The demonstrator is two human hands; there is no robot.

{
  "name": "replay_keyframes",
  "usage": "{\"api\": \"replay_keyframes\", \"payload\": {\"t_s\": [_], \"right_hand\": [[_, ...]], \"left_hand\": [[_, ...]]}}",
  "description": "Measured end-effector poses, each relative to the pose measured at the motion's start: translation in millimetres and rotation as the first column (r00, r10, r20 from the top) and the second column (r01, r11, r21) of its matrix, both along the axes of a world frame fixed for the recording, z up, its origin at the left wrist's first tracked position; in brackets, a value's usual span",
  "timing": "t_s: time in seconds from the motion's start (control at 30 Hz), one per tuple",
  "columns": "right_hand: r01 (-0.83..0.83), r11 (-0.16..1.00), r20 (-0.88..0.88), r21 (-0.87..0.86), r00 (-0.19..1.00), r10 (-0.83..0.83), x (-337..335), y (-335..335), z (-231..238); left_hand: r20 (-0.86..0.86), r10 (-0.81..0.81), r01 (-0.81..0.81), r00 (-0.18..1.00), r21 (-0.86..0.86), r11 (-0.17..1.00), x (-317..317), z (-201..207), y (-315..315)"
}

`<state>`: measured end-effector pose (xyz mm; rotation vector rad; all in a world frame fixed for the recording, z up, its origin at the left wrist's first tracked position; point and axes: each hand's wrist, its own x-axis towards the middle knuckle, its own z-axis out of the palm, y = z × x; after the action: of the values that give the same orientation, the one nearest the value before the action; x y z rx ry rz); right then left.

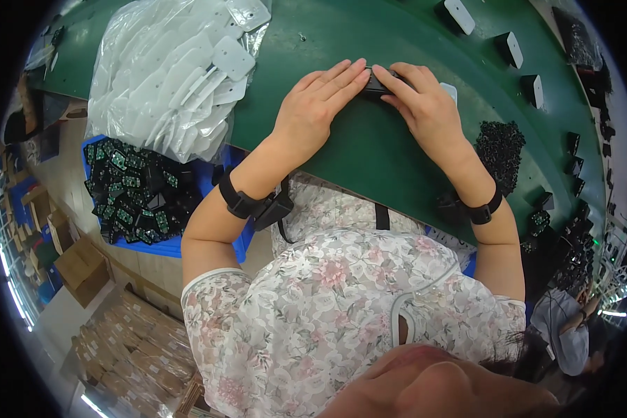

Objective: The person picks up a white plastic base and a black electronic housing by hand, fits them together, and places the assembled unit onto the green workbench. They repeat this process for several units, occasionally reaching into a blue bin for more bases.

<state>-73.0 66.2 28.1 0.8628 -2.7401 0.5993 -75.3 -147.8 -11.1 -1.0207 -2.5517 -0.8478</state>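
Observation:
On the green table, a small black plastic casing [375, 85] sits between my two hands, mostly covered by the fingers. My left hand [312, 104] grips its left end, fingers long and close together. Around the right end, my right hand [425, 104] is closed with its fingers bent and the thumb at the near side. A white plate [451, 93] peeks out just beyond the right hand. Right of my right wrist lies a heap of small black parts [500, 155].
A clear bag of white plates [167, 83] lies at the left. Below it stands a blue bin [219, 245] of black casings with green circuit boards [129, 188]. Black-and-white units [510, 50] line the right side of the table. Cardboard boxes [82, 270] are at lower left.

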Motion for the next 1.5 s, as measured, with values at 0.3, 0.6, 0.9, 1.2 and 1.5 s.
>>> {"api": "replay_keyframes", "payload": {"t_s": [0.3,0.6,0.9,1.2,1.5], "right_hand": [[0.097,0.993,0.021,-0.064,0.995,-0.096,-3.0,6.3,-5.3],[0.366,0.425,0.49,-0.828,0.841,0.23,-10.4,31.5,-12.2],[0.513,0.382,0.385,-0.768,0.848,-0.365,3.5,193.3,27.3],[0.758,0.508,0.592,-0.41,0.644,-0.484,-8.0,391.0,-36.0],[0.84,0.462,0.099,-0.285,0.505,-0.857,-6.7,394.6,2.4]], "left_hand": [[-0.09,0.022,-0.03,0.996,-0.088,0.996,-1.2,2.6,11.8],[0.66,0.009,-0.329,0.751,0.362,0.872,-12.6,13.2,57.7],[0.339,-0.059,-0.063,0.939,0.338,0.939,-5.4,18.4,90.8],[0.008,0.002,-0.002,1.0,-0.084,0.996,19.8,6.1,96.1],[-0.1,-0.175,0.144,0.979,-0.266,0.953,-9.5,29.9,106.1]]}}
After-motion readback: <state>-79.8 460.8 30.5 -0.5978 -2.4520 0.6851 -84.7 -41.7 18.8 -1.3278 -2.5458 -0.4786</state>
